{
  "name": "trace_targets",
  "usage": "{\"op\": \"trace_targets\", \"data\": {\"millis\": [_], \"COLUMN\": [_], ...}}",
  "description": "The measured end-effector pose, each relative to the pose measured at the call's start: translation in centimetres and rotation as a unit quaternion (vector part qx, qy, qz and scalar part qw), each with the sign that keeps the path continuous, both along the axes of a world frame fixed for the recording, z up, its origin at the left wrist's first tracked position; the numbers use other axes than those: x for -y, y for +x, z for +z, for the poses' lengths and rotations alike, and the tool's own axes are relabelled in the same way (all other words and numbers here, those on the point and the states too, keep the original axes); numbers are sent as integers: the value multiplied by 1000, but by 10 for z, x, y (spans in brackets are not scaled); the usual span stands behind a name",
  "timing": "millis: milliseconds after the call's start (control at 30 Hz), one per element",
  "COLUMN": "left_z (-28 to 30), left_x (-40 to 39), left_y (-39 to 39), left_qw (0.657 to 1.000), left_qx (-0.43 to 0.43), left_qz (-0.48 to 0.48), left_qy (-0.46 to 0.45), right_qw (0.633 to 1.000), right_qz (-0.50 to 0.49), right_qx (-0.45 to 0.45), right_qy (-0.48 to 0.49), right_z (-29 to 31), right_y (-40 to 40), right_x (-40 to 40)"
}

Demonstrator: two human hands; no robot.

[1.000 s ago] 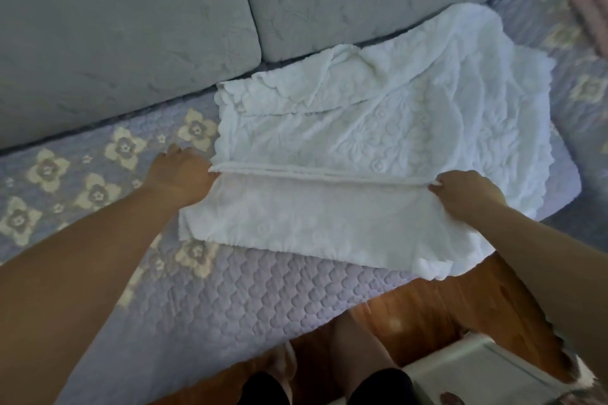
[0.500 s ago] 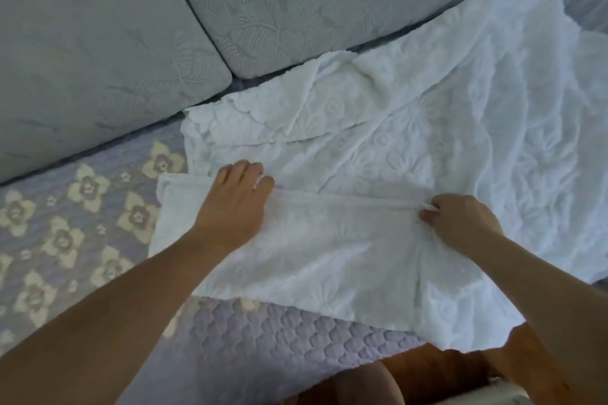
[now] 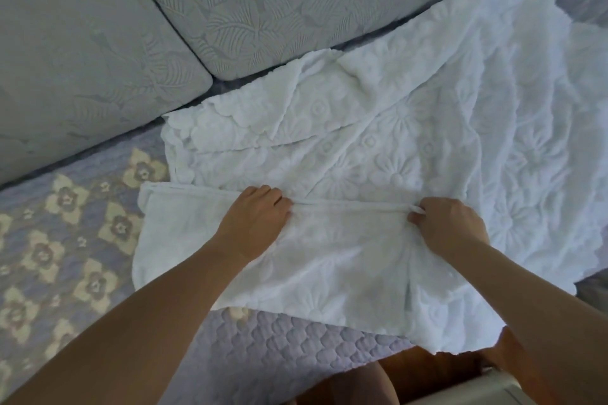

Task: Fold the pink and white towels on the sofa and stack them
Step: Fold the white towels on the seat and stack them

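A white towel (image 3: 411,141) with a raised flower pattern lies spread and rumpled over the sofa seat, its near part folded back into a flat band toward me. My left hand (image 3: 255,217) has its fingers curled on the band's upper edge, near the middle. My right hand (image 3: 447,223) pinches the same edge further right, a bit of white hem showing between its fingers. The towel's near right corner hangs over the front of the seat. No pink towel is in view.
The lilac quilted sofa cover (image 3: 72,240) with cream flowers shows at the left and along the front edge. Grey embossed back cushions (image 3: 263,0) rise behind the towel. Wooden floor (image 3: 427,375) and a pale object's corner (image 3: 477,394) lie below the seat.
My left hand has slid right along the folded edge, from the towel's left end toward the middle, and its fingers have curled. My right hand keeps its pinch. The view has moved closer.
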State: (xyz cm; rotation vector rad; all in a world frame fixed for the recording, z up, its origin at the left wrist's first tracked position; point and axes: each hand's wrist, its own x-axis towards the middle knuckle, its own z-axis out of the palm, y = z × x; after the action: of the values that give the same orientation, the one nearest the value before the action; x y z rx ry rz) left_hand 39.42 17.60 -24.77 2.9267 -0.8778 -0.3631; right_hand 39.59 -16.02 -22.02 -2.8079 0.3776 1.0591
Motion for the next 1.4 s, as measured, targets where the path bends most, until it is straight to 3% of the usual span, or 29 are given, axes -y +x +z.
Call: {"op": "trace_targets", "data": {"millis": [133, 333, 433, 500, 633, 733, 1033, 1200, 1300, 1400], "left_z": [-2, -11, -8, -8, -12, -17, -22, -30, -34, -32], "left_x": [6, 5, 4, 6, 8, -3, -51, -69, -72, -70], "left_y": [7, -35, -51, -52, -50, -46, -10, 4, 13, 19], "left_qw": [998, 998, 995, 993, 991, 990, 993, 997, 999, 999], "left_qx": [-25, 9, -21, -39, -50, -58, -72, -28, 2, 17], "left_qz": [51, 59, 86, 108, 120, 131, 91, 46, 9, -15], "left_qy": [1, 6, 37, 36, 20, 2, -9, -57, -50, -36], "right_qw": [999, 987, 955, 936, 917, 922, 965, 935, 930, 935], "right_qz": [-1, 113, 181, 207, 296, 286, 190, 249, 276, 265], "right_qx": [49, 112, 219, 280, 243, 216, 167, 247, 244, 232], "right_qy": [-10, -22, -85, -54, 107, 145, 66, 43, 9, 36], "right_z": [5, 16, 21, 26, 13, -10, -26, -26, -21, -22], "right_y": [-4, -14, -20, -25, -49, -50, -33, -19, -9, 0], "right_x": [-3, 2, 2, -24, -116, -149, -126, -106, -110, -115]}}
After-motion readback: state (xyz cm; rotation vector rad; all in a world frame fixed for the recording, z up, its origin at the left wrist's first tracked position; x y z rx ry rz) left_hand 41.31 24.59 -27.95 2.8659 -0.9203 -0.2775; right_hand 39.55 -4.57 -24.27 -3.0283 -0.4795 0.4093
